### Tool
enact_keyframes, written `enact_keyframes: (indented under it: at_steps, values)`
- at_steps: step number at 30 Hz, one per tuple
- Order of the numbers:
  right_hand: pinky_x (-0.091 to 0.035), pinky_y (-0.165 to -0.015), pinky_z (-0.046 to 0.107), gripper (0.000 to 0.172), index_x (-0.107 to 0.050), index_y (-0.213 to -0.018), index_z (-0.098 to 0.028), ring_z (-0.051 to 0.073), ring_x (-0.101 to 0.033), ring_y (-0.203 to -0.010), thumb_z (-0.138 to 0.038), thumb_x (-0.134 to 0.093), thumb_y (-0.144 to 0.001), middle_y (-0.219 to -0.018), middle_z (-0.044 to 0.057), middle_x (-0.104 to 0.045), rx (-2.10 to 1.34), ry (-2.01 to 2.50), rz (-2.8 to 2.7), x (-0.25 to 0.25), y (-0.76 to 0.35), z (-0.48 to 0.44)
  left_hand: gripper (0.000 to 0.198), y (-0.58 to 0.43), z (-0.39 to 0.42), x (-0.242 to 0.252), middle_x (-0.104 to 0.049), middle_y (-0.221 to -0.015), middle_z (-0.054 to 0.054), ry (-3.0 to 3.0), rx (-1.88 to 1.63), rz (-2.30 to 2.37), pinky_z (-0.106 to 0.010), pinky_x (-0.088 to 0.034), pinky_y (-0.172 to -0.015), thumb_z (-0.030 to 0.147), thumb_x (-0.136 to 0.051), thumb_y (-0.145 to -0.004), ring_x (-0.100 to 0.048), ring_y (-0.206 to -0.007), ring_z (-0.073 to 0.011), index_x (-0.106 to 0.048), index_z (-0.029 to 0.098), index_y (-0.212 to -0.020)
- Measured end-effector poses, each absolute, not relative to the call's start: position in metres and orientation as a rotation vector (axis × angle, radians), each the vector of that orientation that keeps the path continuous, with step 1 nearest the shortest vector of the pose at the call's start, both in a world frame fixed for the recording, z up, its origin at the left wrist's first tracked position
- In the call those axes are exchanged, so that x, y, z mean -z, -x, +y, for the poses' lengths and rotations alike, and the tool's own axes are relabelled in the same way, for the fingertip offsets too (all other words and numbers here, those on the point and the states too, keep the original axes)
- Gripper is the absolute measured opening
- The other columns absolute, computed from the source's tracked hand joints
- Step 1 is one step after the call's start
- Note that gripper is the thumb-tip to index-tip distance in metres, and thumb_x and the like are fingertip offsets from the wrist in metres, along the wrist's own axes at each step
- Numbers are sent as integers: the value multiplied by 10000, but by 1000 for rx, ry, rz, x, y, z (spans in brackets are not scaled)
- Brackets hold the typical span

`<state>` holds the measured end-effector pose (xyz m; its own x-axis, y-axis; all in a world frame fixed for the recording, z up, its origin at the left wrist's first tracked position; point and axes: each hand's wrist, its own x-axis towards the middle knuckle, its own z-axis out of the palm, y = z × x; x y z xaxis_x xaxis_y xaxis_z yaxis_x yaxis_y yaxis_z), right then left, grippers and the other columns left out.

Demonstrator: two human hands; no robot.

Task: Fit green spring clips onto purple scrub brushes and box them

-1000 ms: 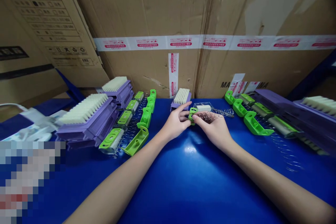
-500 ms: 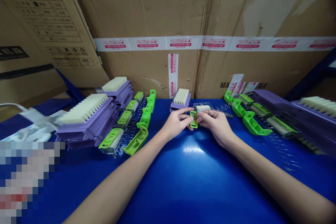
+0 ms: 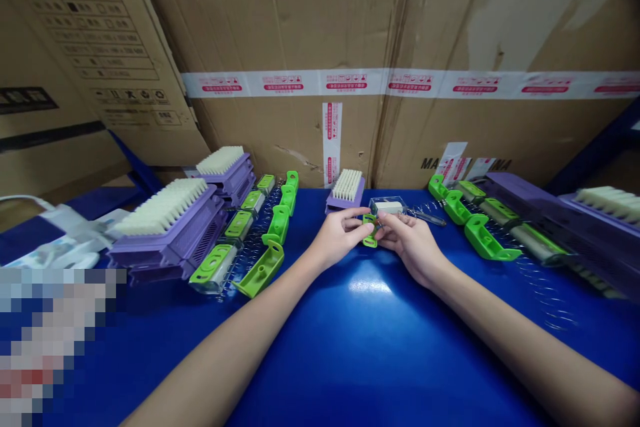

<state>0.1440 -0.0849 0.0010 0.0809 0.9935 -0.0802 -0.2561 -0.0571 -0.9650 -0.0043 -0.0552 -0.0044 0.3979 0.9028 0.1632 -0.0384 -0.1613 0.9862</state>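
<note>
My left hand (image 3: pixel 343 233) pinches a small bright green plastic plate with slots (image 3: pixel 370 230) between thumb and fingers, above the blue table. Close against it, my right hand (image 3: pixel 413 240) has its fingertips closed on a thin metal spring (image 3: pixel 380 222) at the plate's right side; the fingers hide most of it. Just behind the hands sit a clear plastic case with a white block (image 3: pixel 393 207) and a purple brush with pale bristles (image 3: pixel 346 190). A metal tool, perhaps tweezers (image 3: pixel 427 216), lies beyond my right hand.
On the left are stacked purple brushes (image 3: pixel 165 227), green-topped clear cases (image 3: pixel 215 267), springs and green brackets (image 3: pixel 263 270). More green brackets (image 3: pixel 487 240), clear cases (image 3: pixel 540 243) and loose springs (image 3: pixel 547 300) lie right. Cardboard (image 3: pixel 280 27) stands behind; a white power strip (image 3: pixel 65 250) lies far left.
The green plate has turned slightly and dipped a little in my fingers. Both hands stay together in nearly the same place, and the view has shifted slightly.
</note>
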Motion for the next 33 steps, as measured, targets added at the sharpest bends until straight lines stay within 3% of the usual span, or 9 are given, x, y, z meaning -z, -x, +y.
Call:
enact_keyframes:
  at_steps: [7, 15, 27, 33]
  values:
    - [-501, -688, 278, 273, -640, -725, -139, 125, -597, -588, -367, -761, -637, -580, 25, -637, -1388, 1062, -853, -2, -148, -83, 476, 7, -52, 4, -732, -901, -96, -1439, -962, 736, -281, -500, -775, 191, -664, -767, -680, -806, -169, -560, 89, -1219]
    - [-508, -664, 266, 332, -617, -703, -143, 121, -596, -584, -420, -779, -616, -580, 14, -633, -1278, 1081, -986, 0, -145, -84, 441, 2, -55, 4, -724, -845, -82, -1446, -1018, 837, -265, -506, -739, 100, -644, -718, -680, -765, -168, -589, 83, -1155]
    - [-521, -681, 287, 438, -644, -944, -158, 143, -625, -637, -422, -781, -622, -626, 5, -651, -1227, 1080, -1056, -1, -144, -85, 422, -1, -53, 8, -723, -832, -80, -1335, -1097, 830, -309, -533, -780, 74, -691, -686, -693, -781, -184, -584, 96, -1093]
    - [-502, -660, 259, 362, -677, -826, -130, 132, -609, -627, -442, -747, -655, -627, 18, -643, -1197, 1135, -1151, -2, -147, -84, 398, -2, -53, 8, -717, -854, -78, -1382, -1078, 837, -294, -528, -762, 47, -640, -705, -687, -781, -176, -586, 101, -1095]
